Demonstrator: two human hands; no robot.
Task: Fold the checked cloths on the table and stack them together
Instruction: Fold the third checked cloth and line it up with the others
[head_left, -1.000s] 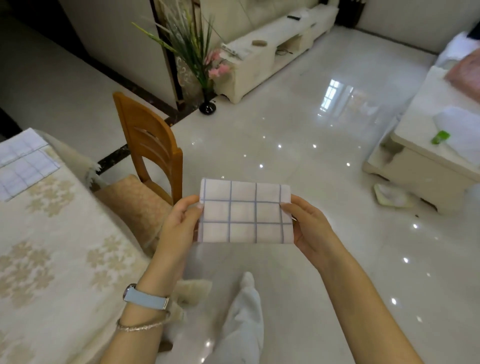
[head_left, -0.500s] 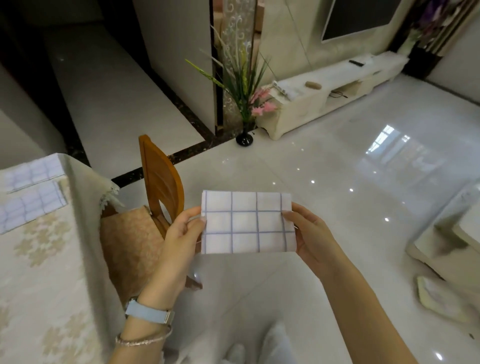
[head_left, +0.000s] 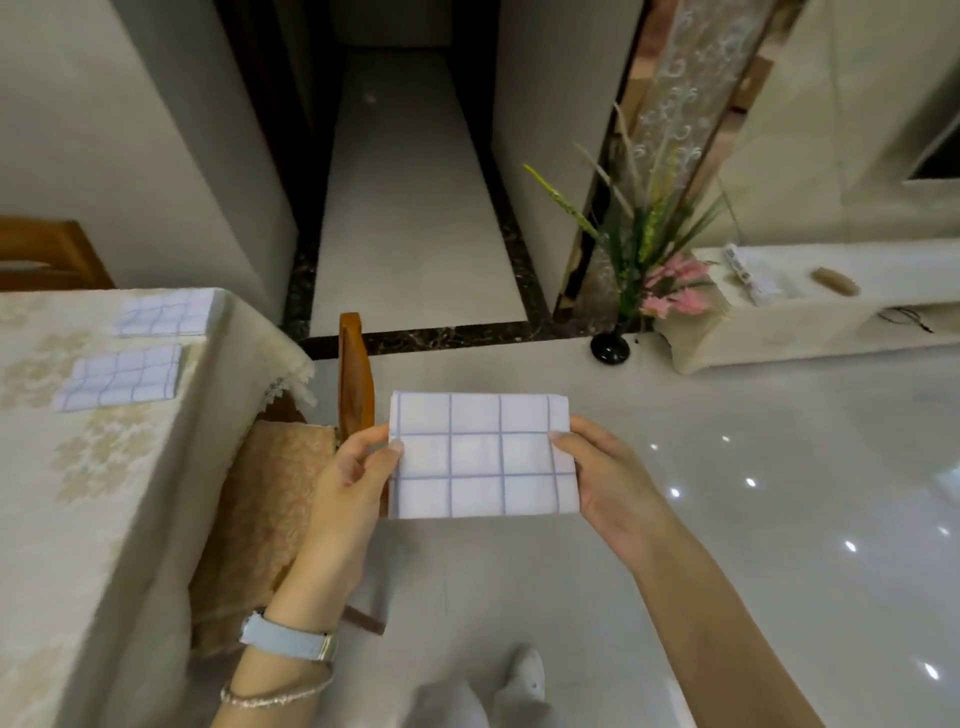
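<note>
Cloth (head_left: 483, 457), white with a blue check, is held folded flat above the floor (head_left: 727, 519), right of the table (head_left: 78, 519).
Its left edge is pinched by the left hand (head_left: 353, 483) and its right edge by the right hand (head_left: 613, 488), thumbs on top. 2 more folded checked cloths, a nearer cloth (head_left: 122, 376) and a farther cloth (head_left: 165, 313), are laid apart by the table's corner; a wooden chair (head_left: 356, 374) is seen between table and hands.

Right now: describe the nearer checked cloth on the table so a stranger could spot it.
Start at the table with the cream floral cover on the left. Two folded checked cloths lie flat and apart near its far right corner. Yours is the nearer cloth, set further in from the edge than the far cloth, and not the held cloth.
</note>
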